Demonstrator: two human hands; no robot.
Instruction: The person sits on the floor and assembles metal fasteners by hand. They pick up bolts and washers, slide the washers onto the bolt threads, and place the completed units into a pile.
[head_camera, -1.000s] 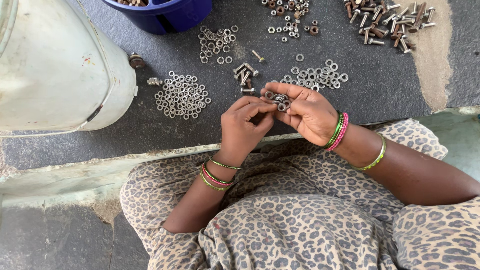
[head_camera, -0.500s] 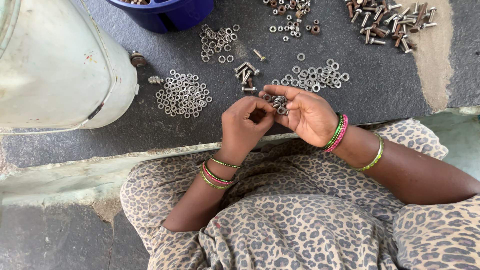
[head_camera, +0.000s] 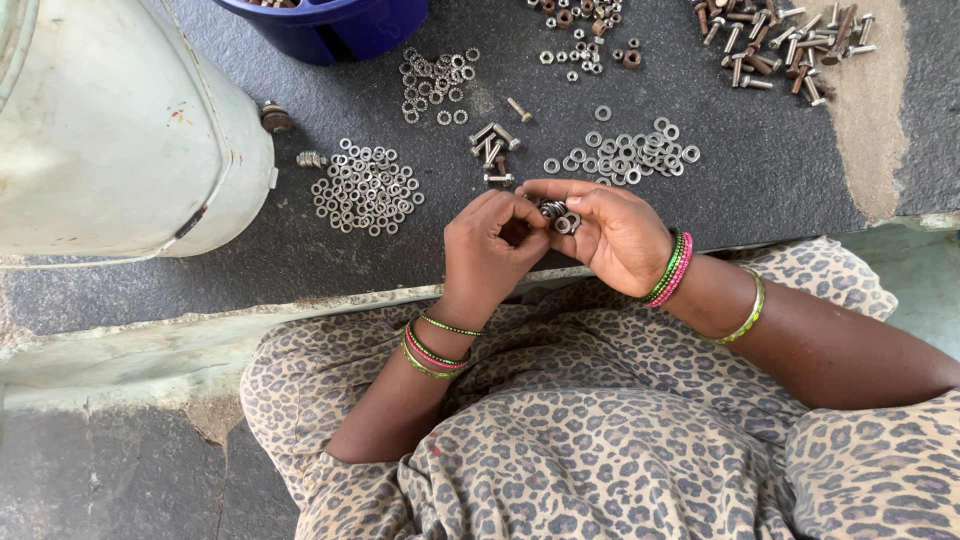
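My right hand (head_camera: 612, 232) is cupped palm up and holds a small heap of metal nuts and washers (head_camera: 557, 216) near its fingers. My left hand (head_camera: 492, 250) is curled beside it, fingertips pinched at the edge of that heap; what it pinches is hidden. Both hands hover over the near edge of a dark mat (head_camera: 780, 170), above my lap in leopard-print cloth.
On the mat lie sorted piles: washers (head_camera: 366, 186) at left, rings (head_camera: 628, 154) just beyond my hands, a few bolts (head_camera: 492, 148), small washers (head_camera: 436, 78), nuts (head_camera: 590, 30), rusty bolts (head_camera: 780, 45). A white bucket (head_camera: 120, 130) stands left, a blue tub (head_camera: 330, 25) behind.
The hands have stayed together over the mat's edge; the fingers shifted slightly around the small parts. The piles have not moved.
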